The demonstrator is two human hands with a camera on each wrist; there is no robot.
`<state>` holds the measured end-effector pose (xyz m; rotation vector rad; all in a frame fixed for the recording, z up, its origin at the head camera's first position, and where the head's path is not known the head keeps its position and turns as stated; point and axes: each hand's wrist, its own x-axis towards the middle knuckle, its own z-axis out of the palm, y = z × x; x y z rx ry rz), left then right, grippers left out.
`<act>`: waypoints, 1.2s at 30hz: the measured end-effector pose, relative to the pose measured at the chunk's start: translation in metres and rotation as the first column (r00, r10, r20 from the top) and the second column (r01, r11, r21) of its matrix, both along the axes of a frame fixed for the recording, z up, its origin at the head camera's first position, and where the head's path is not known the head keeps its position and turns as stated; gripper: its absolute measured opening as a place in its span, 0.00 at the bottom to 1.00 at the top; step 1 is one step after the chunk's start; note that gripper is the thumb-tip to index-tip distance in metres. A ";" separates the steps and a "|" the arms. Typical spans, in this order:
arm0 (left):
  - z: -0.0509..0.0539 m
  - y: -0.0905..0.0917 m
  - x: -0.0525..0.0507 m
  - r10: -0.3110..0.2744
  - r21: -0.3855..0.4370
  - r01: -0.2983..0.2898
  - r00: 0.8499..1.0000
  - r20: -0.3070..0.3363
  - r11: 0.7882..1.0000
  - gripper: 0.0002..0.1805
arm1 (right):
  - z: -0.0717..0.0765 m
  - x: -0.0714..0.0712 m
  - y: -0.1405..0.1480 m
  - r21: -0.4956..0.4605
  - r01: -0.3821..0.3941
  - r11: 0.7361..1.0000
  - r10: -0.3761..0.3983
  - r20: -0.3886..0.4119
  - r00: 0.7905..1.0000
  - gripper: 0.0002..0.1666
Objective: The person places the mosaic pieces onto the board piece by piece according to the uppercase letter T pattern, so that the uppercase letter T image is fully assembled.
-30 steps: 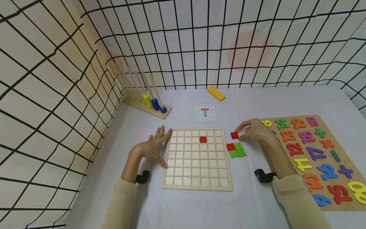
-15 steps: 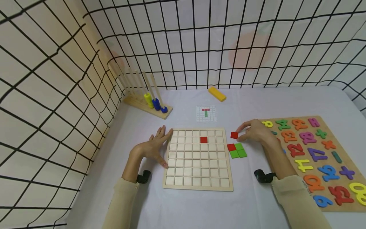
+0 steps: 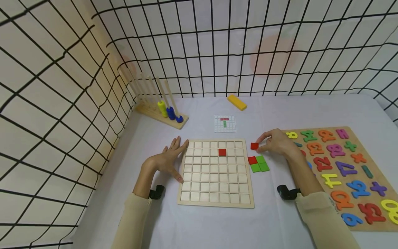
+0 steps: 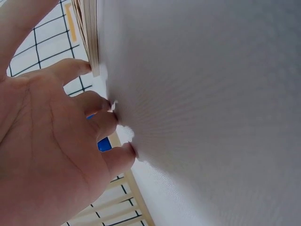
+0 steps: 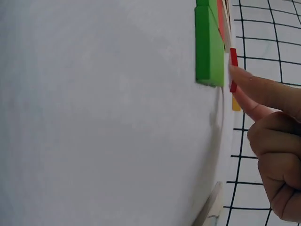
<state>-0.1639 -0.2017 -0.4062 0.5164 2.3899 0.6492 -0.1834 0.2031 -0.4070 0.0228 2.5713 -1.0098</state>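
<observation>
A wooden grid board [image 3: 214, 204] lies flat, with one red tile [image 3: 222, 152] in a cell of its second row. My left hand [image 3: 164, 162] is spread along the board's left edge, thumb and index finger touching its frame; other fingertips rest on the cloth in the left wrist view. My right hand [image 3: 276, 143] pinches another red square tile [image 3: 254, 146] between thumb and index finger, right of the board's upper corner. In the right wrist view this held tile [image 5: 233, 70] looks tilted off the table. Below it lie a red tile [image 3: 252, 160] and several green tiles [image 3: 260, 164], grouped together.
A small card [image 3: 225, 123] with a red and green T pattern lies behind the board. A yellow block [image 3: 237, 102] sits farther back. At back left stands a peg stand [image 3: 161, 116] with rings. A number puzzle board [image 3: 351, 176] lies right, beneath my right forearm. Black netting surrounds the table.
My right hand has shifted the pinched red tile slightly left and away from me. The left hand stays at the board's edge. The head view has moved a little.
</observation>
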 end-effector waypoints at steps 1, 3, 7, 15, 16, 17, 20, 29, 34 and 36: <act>0.000 0.000 0.000 0.000 -0.001 0.000 1.000 -0.001 1.000 0.81 | 0.002 0.001 -0.002 -0.006 -0.009 1.000 0.009 -0.010 1.000 0.21; -0.001 0.000 0.000 0.002 0.001 -0.002 1.000 -0.001 1.000 0.81 | 0.006 0.001 -0.007 -0.023 -0.024 0.999 0.023 -0.022 0.999 0.21; -0.003 -0.002 -0.001 0.000 0.009 0.000 1.000 0.000 1.000 0.81 | 0.014 0.001 -0.028 -0.079 -0.049 0.996 0.047 -0.023 0.999 0.23; -0.007 -0.005 -0.003 -0.013 0.042 0.013 1.000 0.007 0.999 0.81 | 0.015 -0.002 -0.076 -0.196 -0.104 0.975 0.103 -0.014 0.995 0.18; -0.008 -0.006 -0.003 -0.015 0.040 0.015 1.000 0.006 0.999 0.81 | 0.015 -0.002 -0.080 -0.210 -0.108 0.972 0.108 -0.011 0.994 0.17; -0.008 -0.006 -0.003 -0.015 0.042 0.015 1.000 0.006 0.999 0.81 | 0.015 -0.003 -0.084 -0.218 -0.112 0.970 0.113 -0.007 0.994 0.17; -0.008 -0.006 -0.003 -0.015 0.043 0.014 1.000 0.009 0.999 0.81 | 0.015 -0.005 -0.095 -0.217 -0.105 0.970 0.110 0.013 0.994 0.15; -0.007 -0.005 -0.001 0.001 0.038 -0.001 1.000 0.010 0.999 0.81 | 0.012 -0.011 -0.118 -0.167 -0.131 0.977 0.139 0.040 0.989 0.15; -0.006 -0.005 -0.001 -0.003 0.036 0.003 1.000 0.008 0.999 0.81 | 0.011 -0.011 -0.124 -0.108 -0.135 0.985 0.140 0.035 0.990 0.15; -0.006 -0.005 0.000 -0.005 0.035 0.004 1.000 0.008 0.999 0.81 | 0.010 -0.011 -0.126 -0.084 -0.139 0.987 0.143 0.036 0.989 0.15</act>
